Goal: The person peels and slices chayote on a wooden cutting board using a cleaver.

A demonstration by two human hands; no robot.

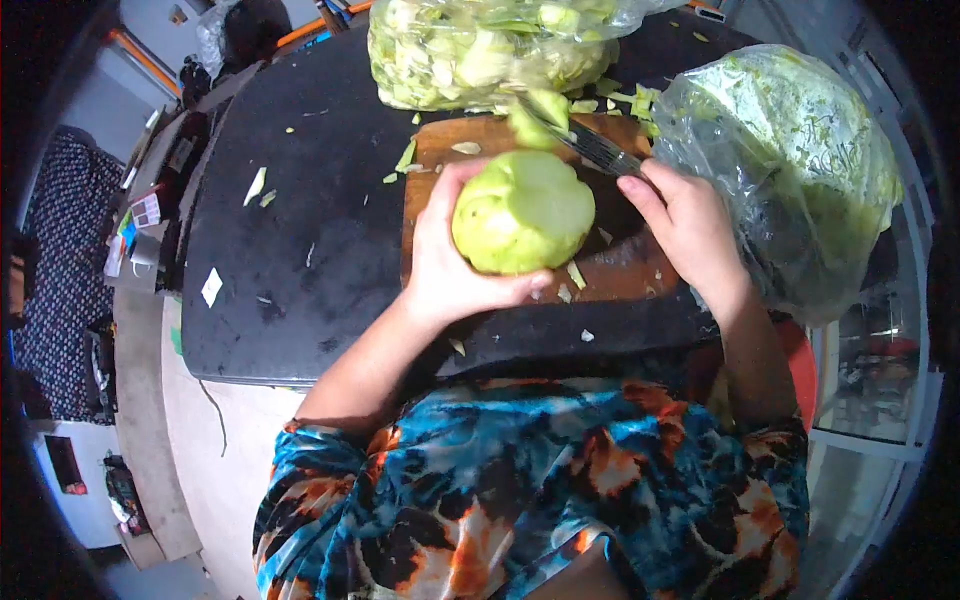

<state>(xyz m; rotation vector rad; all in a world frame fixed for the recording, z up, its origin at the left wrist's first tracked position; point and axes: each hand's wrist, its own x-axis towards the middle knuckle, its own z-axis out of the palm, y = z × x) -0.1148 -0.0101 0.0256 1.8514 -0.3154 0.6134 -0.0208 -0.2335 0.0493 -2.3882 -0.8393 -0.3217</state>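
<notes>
My left hand (450,250) is wrapped around a large, round, pale green fruit or vegetable (520,220), whose exact kind I cannot make out. A flat cut face shows on its upper right side. In my right hand (690,215) is a knife (600,148), its blade pointing up and left, away from me. A green cut piece (540,118), blurred, is at the blade's far end, just above the round one. Below both hands lies a wooden cutting board (425,150) with small scraps on it.
A clear plastic bag full of pale green pieces (480,60) stands behind the board. Another large plastic bag (800,170), holding something green, sits at the right. Scraps (257,186) are scattered over the black table (290,230).
</notes>
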